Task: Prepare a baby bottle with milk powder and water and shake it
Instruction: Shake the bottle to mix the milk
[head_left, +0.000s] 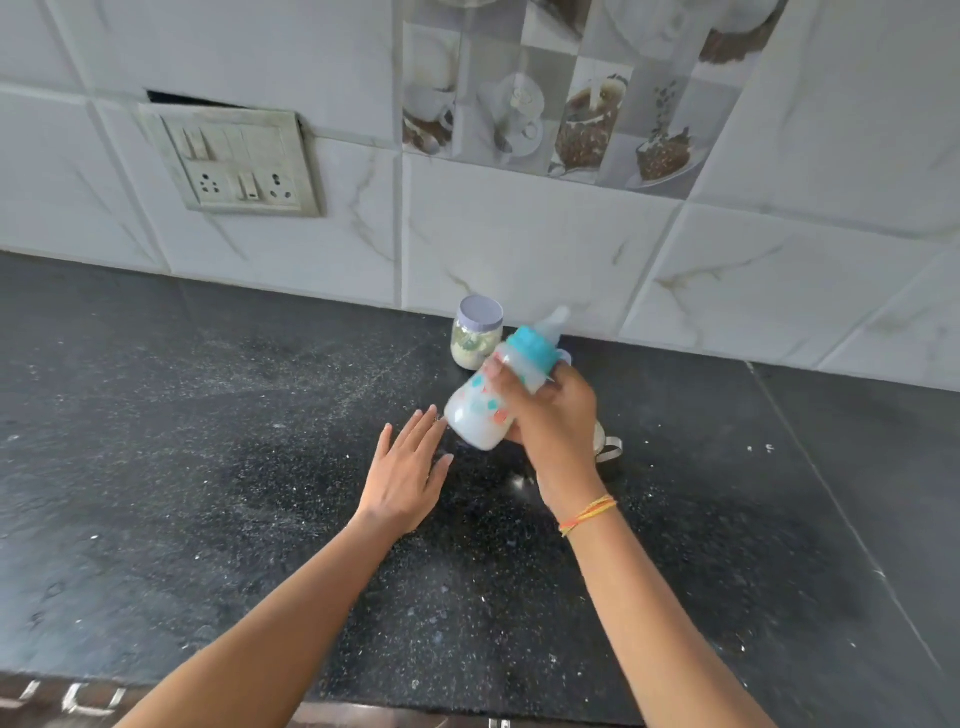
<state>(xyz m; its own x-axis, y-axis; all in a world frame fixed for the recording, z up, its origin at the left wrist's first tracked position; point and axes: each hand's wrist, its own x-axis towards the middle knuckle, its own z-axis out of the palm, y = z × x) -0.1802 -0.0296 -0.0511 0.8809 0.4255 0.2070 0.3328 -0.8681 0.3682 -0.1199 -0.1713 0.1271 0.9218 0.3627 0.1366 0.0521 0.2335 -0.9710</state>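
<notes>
I note my right hand (550, 410) wrapped around the baby bottle (488, 405), held tilted above the black worktop (208, 467), teal collar and teat pointing up and away toward the tiled wall. White liquid fills its lower body. My left hand (410, 478) is spread flat, empty, fingertips just beside the bottle's base. The powder jar (475, 332), lidded, stands behind by the wall.

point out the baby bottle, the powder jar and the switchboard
baby bottle (480, 415), head view, on its milky lower body
powder jar (475, 338), head view, on its clear side under the lid
switchboard (234, 163), head view, on its front plate
</notes>
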